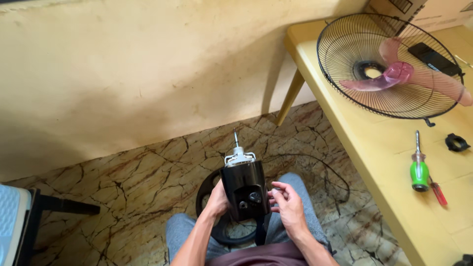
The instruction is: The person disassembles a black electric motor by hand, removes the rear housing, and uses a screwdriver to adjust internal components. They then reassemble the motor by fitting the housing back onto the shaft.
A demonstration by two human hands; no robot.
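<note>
A black fan motor housing [245, 187] stands upright between my knees, its metal shaft [236, 139] pointing up from a white front plate. My left hand [217, 198] grips the housing's left side. My right hand [287, 202] is at its right side, fingers pinched together near the back knobs; whether it holds a small part I cannot tell. Below, the fan's round black base [209, 216] rests on the floor.
A yellow table [374, 157] stands to the right with a black wire fan guard [345, 74], a pink fan blade [399, 76], a green-handled screwdriver [419, 170], a red-handled screwdriver [438, 193] and a black ring nut [456, 143]. A black cord [325, 167] loops on the marble floor. A chair [19, 216] is at left.
</note>
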